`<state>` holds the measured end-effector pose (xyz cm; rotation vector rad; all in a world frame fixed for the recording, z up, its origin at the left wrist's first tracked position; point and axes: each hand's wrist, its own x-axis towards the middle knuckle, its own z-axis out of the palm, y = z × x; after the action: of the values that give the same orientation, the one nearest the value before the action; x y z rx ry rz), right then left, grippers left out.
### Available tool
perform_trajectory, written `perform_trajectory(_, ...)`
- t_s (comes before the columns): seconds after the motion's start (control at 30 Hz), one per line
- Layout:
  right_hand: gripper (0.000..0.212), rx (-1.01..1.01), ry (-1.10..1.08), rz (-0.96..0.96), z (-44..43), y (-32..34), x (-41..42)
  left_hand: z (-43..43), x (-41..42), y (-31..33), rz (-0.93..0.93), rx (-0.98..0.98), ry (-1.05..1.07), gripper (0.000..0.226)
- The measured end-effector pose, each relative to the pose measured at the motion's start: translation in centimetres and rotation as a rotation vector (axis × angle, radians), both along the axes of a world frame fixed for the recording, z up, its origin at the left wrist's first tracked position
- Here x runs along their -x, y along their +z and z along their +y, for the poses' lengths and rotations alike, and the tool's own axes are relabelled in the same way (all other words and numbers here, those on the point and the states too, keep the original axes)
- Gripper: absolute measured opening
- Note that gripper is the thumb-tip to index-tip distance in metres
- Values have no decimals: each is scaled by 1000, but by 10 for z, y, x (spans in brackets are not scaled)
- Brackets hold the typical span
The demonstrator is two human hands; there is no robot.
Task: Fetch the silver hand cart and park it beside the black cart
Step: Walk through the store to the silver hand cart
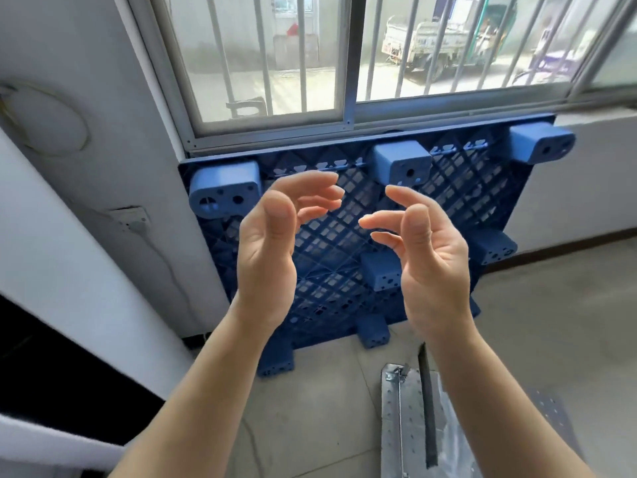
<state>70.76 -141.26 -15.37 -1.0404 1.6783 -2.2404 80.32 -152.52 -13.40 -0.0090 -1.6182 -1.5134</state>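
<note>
Silver cart sits on the floor below the right hand. Both it and the left hand hover apart, fingers loosely curled, gripping nothing, before a blue pallet.

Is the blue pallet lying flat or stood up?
Stood up on edge: the blue pallet leans against the wall below the window, feet facing the camera.

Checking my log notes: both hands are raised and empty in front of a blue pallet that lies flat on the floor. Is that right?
Not quite. The head view shows the blue pallet standing on edge below the window, not flat. The left hand and right hand are raised and empty before it.
</note>
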Motion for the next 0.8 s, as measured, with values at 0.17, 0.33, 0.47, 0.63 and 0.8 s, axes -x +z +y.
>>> perform_trajectory(0.17,64,-26,-110,2,6,-7,23,-5,36,-9,-36,-2,-102,74)
perform_trajectory(0.33,65,-30,-193,-16,9,-15,59,-9,84,-15,-60,18,-189,74)
perform_trajectory(0.47,69,-58,-275,-18,14,-20,87,-8,126,-18,-74,41,-264,74)
perform_trajectory(0.63,68,-72,-370,-26,26,-22,117,-3,172,-24,-77,48,-349,73)
perform_trajectory(0.8,69,-88,-507,-30,40,-24,135,9,211,-26,-79,62,-479,72)
